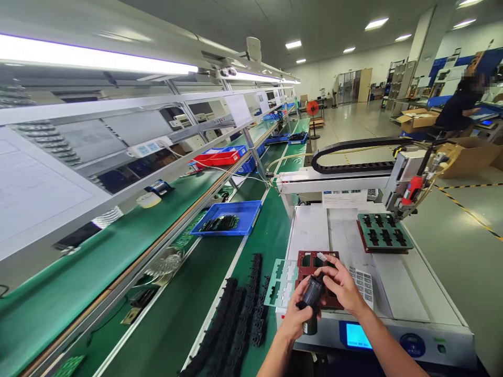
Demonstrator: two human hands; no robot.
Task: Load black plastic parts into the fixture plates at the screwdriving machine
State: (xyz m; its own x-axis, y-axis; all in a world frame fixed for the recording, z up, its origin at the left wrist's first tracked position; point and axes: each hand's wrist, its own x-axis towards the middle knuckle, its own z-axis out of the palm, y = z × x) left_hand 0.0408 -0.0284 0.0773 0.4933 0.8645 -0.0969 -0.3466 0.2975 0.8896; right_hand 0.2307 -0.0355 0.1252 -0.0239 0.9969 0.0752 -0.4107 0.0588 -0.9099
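My left hand [295, 315] is wrapped round a black cylindrical housing [313, 293], held tilted in front of the machine. My right hand [341, 283] is bent over the housing's upper end, its thumb and fingers close together there. A small whitish label-like piece [322, 257] sticks out at the right fingertips. Beneath both hands lies a dark red fixture frame [302, 257] with square openings. To its left is a pale green cut-out plate [280, 277], and to its right a sheet of printed labels [365, 283].
Rows of black plastic parts [245, 309] lie on the green bench at left. A blue tray [251, 222] holds dark parts. The white machine's gantry [338, 183] spans behind my hands, above a loaded fixture [383, 235]. A person [458, 110] sits far right.
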